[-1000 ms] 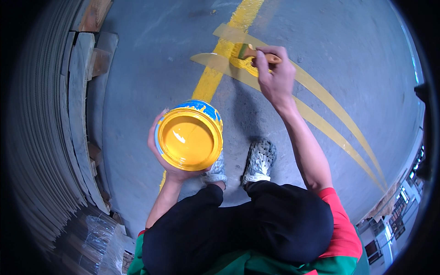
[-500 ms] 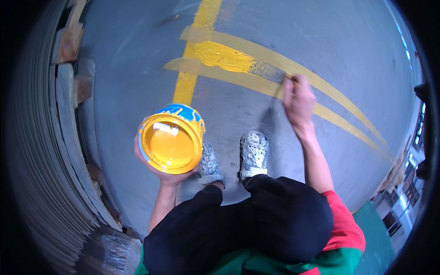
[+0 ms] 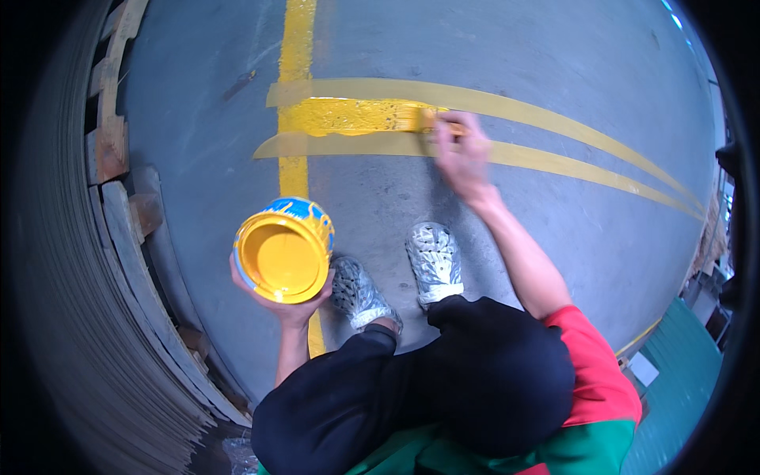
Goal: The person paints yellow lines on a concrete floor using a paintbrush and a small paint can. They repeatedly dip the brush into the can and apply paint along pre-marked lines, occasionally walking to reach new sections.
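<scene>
My left hand (image 3: 297, 309) is wrapped round the underside of an open paint can (image 3: 283, 260), tilted so its yellow paint shows inside; drips run down its blue side. In my right hand (image 3: 463, 158) is a paintbrush (image 3: 430, 119), its bristles on the floor at the right end of a wet yellow stripe (image 3: 356, 116). Two bands of masking tape (image 3: 546, 136) run along either side of this stripe and curve off to the right. At its left end the wet stripe meets a longer yellow line (image 3: 298, 39) running away from me.
Wooden pallets (image 3: 119, 214) and a tall stack of thin sheets (image 3: 59, 261) stand along the left. My feet, in grey patterned clogs (image 3: 435, 257), are on the grey floor (image 3: 538, 47) just below the tape. A green stack (image 3: 685, 380) lies at the lower right.
My right hand has moved left with the brush, back onto the wet yellow paint. The can stays in my left hand, and the whole view has shifted a little.
</scene>
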Demonstrator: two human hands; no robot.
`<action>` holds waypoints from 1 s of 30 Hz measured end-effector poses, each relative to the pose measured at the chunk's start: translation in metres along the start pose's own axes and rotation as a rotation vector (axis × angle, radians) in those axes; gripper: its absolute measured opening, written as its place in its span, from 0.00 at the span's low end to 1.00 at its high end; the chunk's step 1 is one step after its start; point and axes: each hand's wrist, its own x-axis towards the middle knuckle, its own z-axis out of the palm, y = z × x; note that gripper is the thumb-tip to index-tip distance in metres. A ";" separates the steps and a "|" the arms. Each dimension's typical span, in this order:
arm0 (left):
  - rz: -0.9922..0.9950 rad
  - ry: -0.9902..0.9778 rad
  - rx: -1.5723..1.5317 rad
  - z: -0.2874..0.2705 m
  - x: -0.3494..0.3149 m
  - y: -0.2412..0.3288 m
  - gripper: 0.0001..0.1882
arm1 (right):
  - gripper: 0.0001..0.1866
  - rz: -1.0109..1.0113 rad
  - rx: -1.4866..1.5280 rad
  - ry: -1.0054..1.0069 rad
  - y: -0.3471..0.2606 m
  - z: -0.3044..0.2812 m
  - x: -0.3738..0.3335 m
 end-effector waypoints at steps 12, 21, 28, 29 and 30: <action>-0.011 -0.039 -0.037 0.013 0.006 -0.002 0.72 | 0.06 -0.337 -0.005 -0.054 -0.013 0.033 0.006; -0.047 0.021 -0.025 -0.005 -0.003 0.006 0.72 | 0.07 -0.190 0.182 -0.131 -0.042 0.096 0.018; -0.041 0.005 -0.060 -0.004 -0.007 0.000 0.73 | 0.06 -0.182 -0.309 -0.101 -0.001 -0.031 0.005; -0.081 0.008 -0.080 -0.003 -0.009 -0.001 0.73 | 0.06 -0.193 -0.356 -0.071 0.008 -0.041 0.002; -0.053 0.021 -0.058 -0.002 -0.012 -0.003 0.73 | 0.06 -0.190 -0.404 -0.038 0.013 -0.049 -0.002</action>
